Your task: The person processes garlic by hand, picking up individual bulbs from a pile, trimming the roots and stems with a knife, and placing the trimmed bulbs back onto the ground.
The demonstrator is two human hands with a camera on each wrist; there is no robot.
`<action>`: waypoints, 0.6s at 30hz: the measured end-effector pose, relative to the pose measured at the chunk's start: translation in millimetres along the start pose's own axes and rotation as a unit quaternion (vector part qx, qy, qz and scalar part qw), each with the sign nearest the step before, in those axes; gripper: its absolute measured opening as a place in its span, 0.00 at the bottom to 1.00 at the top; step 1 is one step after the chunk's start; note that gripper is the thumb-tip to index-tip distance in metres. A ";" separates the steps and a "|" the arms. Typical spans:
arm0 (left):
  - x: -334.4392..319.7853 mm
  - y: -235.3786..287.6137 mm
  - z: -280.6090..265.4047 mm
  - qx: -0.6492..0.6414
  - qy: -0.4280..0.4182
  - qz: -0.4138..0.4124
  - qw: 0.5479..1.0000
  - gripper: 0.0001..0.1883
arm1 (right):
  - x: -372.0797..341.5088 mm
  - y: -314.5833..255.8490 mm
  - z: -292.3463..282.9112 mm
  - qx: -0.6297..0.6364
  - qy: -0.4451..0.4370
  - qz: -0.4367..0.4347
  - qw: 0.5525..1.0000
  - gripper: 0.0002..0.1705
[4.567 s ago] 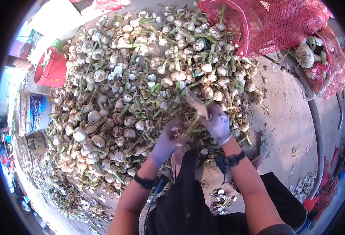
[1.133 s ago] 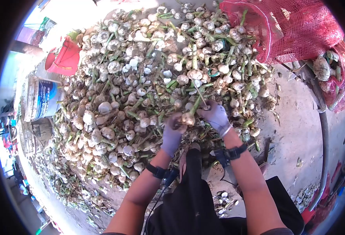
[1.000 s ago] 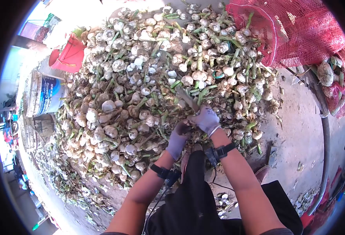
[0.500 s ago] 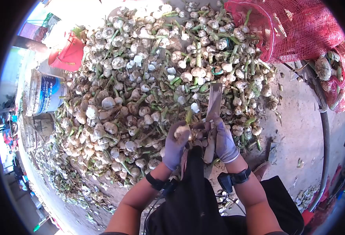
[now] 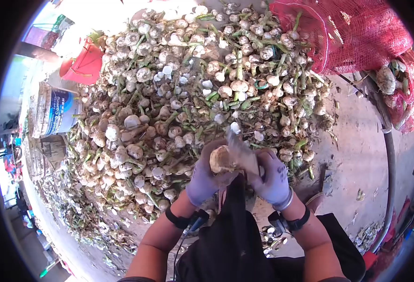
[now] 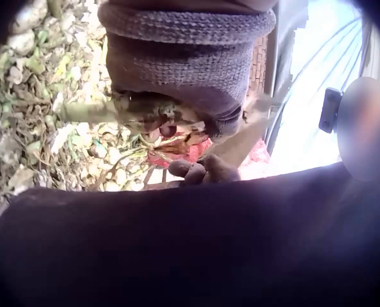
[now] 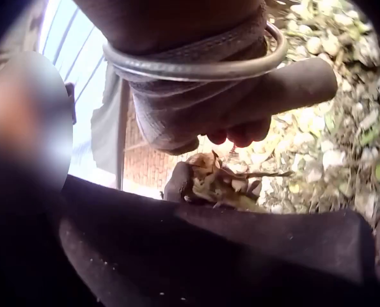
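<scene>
In the head view the gloved left hand (image 5: 203, 177) grips a garlic bulb (image 5: 221, 160), its cut or root side turned right. The gloved right hand (image 5: 273, 181) holds a knife, its blurred blade (image 5: 242, 154) pointing up and left beside the bulb. In the left wrist view the glove (image 6: 177, 70) hides most of the bulb, and a pale green stem (image 6: 91, 113) sticks out to the left. The right wrist view shows the right hand (image 7: 190, 115) round the knife's thick handle (image 7: 302, 84), with the bulb (image 7: 219, 182) and a left fingertip just below.
A wide heap of garlic (image 5: 136, 122) with stems covers the ground ahead. Red mesh bags (image 5: 343, 37) lie at upper right. A red bucket (image 5: 82, 63) and a white paint bucket (image 5: 59, 113) stand left. A dark-clothed leg (image 5: 235, 225) is below the hands.
The knife blade has swung from upright to leaning left, close to the bulb. The left hand still holds a bulb, now turned with its stem no longer pointing up. The right hand has shifted slightly lower.
</scene>
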State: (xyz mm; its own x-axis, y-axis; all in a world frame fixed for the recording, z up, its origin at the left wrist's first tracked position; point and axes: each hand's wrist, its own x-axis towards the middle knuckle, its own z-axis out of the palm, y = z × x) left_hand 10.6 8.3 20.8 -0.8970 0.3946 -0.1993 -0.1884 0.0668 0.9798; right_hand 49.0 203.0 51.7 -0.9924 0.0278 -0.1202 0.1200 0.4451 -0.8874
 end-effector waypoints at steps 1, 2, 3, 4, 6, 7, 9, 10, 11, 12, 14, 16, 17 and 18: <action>4.4 -17.7 -8.4 0.218 -0.026 0.153 0.964 0.41 | -1.3 -6.2 -6.4 -0.097 -0.015 -0.067 0.993 0.21; 3.2 -16.2 -6.1 0.216 -0.026 0.154 0.964 0.41 | -2.5 -8.6 -10.5 -0.194 -0.028 -0.132 0.972 0.21; 1.3 -13.6 -2.1 0.087 -0.042 0.093 0.991 0.39 | -3.3 -5.2 -10.4 -0.191 -0.023 -0.131 0.973 0.21; -0.5 -12.4 2.7 -0.044 -0.057 0.029 0.997 0.37 | -3.0 -7.5 -11.7 -0.194 -0.020 -0.128 0.972 0.21; 6.0 -21.8 9.3 -0.161 -0.051 -0.027 0.985 0.36 | 5.2 -13.2 -11.8 -0.268 -0.097 -0.155 0.946 0.22; 4.9 -24.4 9.9 -0.156 -0.047 -0.040 0.986 0.35 | 5.8 -13.3 -11.1 -0.286 -0.090 -0.190 0.935 0.22; 1.4 -25.4 8.3 -0.149 -0.041 -0.056 0.986 0.33 | 5.3 -12.1 -8.6 -0.283 -0.114 -0.148 0.941 0.22; 0.5 -25.2 7.1 -0.138 -0.048 -0.071 0.987 0.34 | 5.7 -10.9 -8.1 -0.283 -0.136 -0.108 0.943 0.21; 0.5 -24.9 5.8 -0.127 -0.055 -0.086 0.987 0.35 | 7.7 -5.0 -6.5 -0.282 -0.135 -0.108 0.944 0.21; -0.2 -27.4 2.6 -0.126 -0.056 -0.087 0.987 0.35 | 9.2 7.3 -3.1 -0.258 -0.107 -0.116 0.953 0.19; 0.4 -33.6 -4.8 0.190 -0.094 0.063 0.975 0.32 | 12.0 43.7 5.8 -0.234 -0.078 -0.126 0.961 0.17; 1.8 -9.1 -7.1 -0.019 -0.092 -0.066 0.993 0.32 | 13.5 88.5 9.3 -0.253 -0.005 0.005 0.968 0.13; 0.6 4.3 -13.6 0.039 -0.082 -0.060 0.994 0.33 | 14.9 97.4 -1.3 -0.224 0.028 0.066 0.972 0.13; -0.5 10.6 -19.8 0.096 -0.067 -0.054 0.992 0.34 | 17.4 102.3 -9.3 -0.195 0.056 0.125 0.971 0.14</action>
State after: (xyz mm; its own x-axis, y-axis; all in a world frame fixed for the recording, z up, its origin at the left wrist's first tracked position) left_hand 1.2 -9.4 31.0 -0.8122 0.4924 -0.3129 -0.1904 0.2833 0.9399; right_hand 43.7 257.4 -37.1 -0.9333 0.2659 -0.2414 0.3589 0.7162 -0.5985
